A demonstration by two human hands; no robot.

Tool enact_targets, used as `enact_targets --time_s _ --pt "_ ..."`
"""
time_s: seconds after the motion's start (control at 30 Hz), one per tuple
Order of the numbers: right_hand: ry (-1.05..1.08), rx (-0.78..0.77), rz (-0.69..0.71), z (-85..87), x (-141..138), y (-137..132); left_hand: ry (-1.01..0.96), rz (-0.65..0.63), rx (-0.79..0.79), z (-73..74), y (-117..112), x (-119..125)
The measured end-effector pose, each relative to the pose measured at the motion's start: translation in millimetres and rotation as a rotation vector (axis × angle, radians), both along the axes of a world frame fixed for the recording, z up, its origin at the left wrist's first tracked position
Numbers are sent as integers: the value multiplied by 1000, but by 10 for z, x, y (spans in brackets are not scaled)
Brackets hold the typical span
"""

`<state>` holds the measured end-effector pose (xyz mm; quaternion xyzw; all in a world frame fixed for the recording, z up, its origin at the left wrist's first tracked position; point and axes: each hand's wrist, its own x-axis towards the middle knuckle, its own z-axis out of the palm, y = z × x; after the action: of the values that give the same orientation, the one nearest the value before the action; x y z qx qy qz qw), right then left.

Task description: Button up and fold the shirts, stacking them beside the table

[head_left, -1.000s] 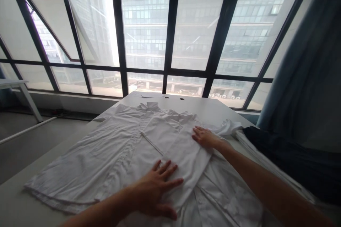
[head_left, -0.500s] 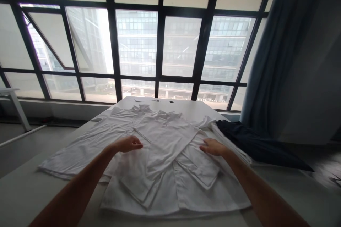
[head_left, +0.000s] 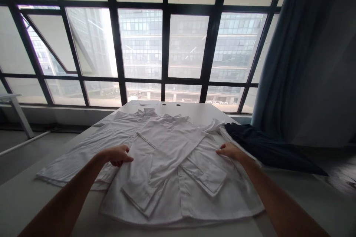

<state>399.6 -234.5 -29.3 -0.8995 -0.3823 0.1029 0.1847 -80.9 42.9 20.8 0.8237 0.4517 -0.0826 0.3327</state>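
Observation:
A white button-front shirt (head_left: 205,203) lies spread on the table, its collar at the far end and its hem towards me. Both sleeves are folded inward across the front, one crossing the other. My left hand (head_left: 120,155) pinches the shirt's left side edge, its fingers curled under the cloth. On the opposite side, my right hand (head_left: 228,150) has thumb and fingertips closed on the right side edge. A second white shirt (head_left: 75,159) lies flat to the left, partly beneath the first.
A dark blue garment (head_left: 267,152) lies on white cloth along the table's right side. The white table (head_left: 200,109) reaches towards a wall of windows, one pane tilted open. A blue-grey curtain (head_left: 280,92) hangs at right; another white table (head_left: 16,107) stands at left.
My left hand has moved left from above the cloth to the shirt's left edge and closed there. My right hand has shifted slightly right and closed on the right edge.

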Motion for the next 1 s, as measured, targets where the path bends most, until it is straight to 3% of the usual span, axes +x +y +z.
enact_targets --time_s 0.2,0.33,0.43,0.53,0.7,0.87,1.0 --pt "-12 -37 -80 37 -67 45 -84 -143 -160 301 -175 -8" --pt "28 -102 -89 81 -92 39 -145 -197 -58 542 -428 367" --pt "75 -94 -89 99 -142 34 -89 -326 22 627 -728 789" --pt "63 -64 -87 105 -212 36 -7 -446 70 545 -1048 1195" --pt "123 10 -45 231 -336 -47 188 -522 125 190 -1333 1602" --pt "353 -142 60 504 -438 -265 143 -606 204 70 -1278 1562" --pt "438 -251 141 632 -488 -405 -3 -703 438 54 -1291 1350"
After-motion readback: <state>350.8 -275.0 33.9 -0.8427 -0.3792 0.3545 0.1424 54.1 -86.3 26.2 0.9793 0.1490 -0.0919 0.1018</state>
